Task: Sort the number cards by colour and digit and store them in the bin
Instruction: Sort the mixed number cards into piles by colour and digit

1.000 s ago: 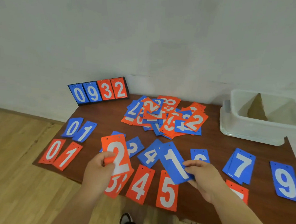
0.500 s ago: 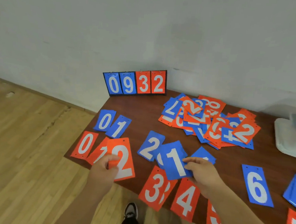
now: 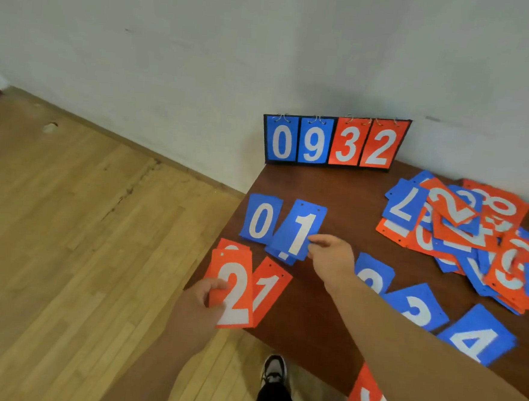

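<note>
"What's spread over that dark brown wooden table?"

"Mostly the loose heap of orange and blue number cards at the far right, not yet sorted. Against the wall stands a ring-bound flip scoreboard reading 0 9 3 2. I can't see any bin from here."

"And the hands?"

"The right hand pinches the blue rectangular card printed 1 by its lower right edge. Thumb and forefinger are closed on it, over another blue card and beside the blue card printed 0. The left hand grips the orange card printed 2 along its left edge, thumb on the face, overlapping the orange card printed 1."

"Tricky to handle?"

"I'd guess not. They look like thin, light, fairly stiff sheets, probably slick, so stacks may slide. An edge pinch suits them, and two punched holes mark each top."
</note>
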A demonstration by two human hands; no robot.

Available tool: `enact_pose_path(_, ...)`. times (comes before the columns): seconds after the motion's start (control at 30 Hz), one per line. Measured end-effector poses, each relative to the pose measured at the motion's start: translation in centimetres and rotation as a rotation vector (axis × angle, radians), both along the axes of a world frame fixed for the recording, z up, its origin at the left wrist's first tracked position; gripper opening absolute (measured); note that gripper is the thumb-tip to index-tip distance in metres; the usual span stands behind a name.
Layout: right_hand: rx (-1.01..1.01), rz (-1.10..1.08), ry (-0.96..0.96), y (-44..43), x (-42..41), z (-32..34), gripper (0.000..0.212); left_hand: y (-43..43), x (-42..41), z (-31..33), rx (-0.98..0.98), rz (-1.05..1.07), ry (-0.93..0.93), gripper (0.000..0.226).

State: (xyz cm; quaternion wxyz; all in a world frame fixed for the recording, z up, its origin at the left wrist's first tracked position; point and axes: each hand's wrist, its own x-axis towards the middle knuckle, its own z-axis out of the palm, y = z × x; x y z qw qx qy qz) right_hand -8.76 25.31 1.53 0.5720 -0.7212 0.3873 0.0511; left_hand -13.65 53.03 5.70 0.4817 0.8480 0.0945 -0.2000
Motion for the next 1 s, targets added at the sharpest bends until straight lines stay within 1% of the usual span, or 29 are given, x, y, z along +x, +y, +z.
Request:
enact_pose_path(0.07, -0.108, 0.092, 0.057, 0.6, 1.3, -1.2, 0.02, 1.0, 0.2, -0.4, 0.006, -0.017, 0.013, 0.039)
enact_pose_path(0.17, -0.27, 0.249, 0.129, 0.7, 1.6, -2.0, 0.027, 1.6, 0.2, -1.0, 0.016, -0.04, 0.024, 0.047)
enact_pose_path(0.23, -0.333, 0.307, 0.152, 0.1, 1.1, -1.8, 0.028, 1.5, 0.4, -1.5, 0.009, -0.06, 0.038, 0.053)
enact_pose_path(0.3, -0.371, 0.336, 0.158, -0.9, -0.3, -1.0, 0.025, 0.7, 0.4, -1.7, 0.012, -0.091, 0.07, 0.051)
enact_pose_path(0.37, -0.405, 0.332, 0.156, -1.9, -2.6, 0.2, 0.018, -0.6, 0.1, -1.8, 0.025, -0.173, 0.083, 0.048)
enact_pose_path(0.47, -0.453, 0.323, 0.134, -3.5, -7.0, 1.5, 0.012, -3.5, -0.3, -2.3, 0.066, -0.387, 0.081, 0.043)
enact_pose_path(0.6, -0.426, 0.266, 0.178, -5.3, -12.3, 2.1, 0.011, -7.6, -1.1, -3.7, 0.211, -0.652, 0.031, 0.045)
enact_pose_path(0.7, -0.39, 0.222, 0.223, -6.0, -15.0, 1.9, 0.012, -9.4, -1.9, -5.0, 0.325, -0.76, -0.018, 0.051)
enact_pose_path(0.77, -0.378, 0.216, 0.247, -6.3, -16.1, 1.8, 0.011, -10.1, -2.0, -5.8, 0.457, -0.828, -0.076, 0.055)
enact_pose_path(0.87, -0.386, 0.203, 0.24, -6.5, -17.1, 1.9, 0.01, -10.6, -2.6, -6.0, 0.663, -0.849, -0.236, 0.051)
enact_pose_path(1.0, -0.404, 0.188, 0.258, -7.1, -18.0, 2.1, 0.009, -10.8, -3.4, -6.0, 0.762, -0.888, -0.3, 0.052)
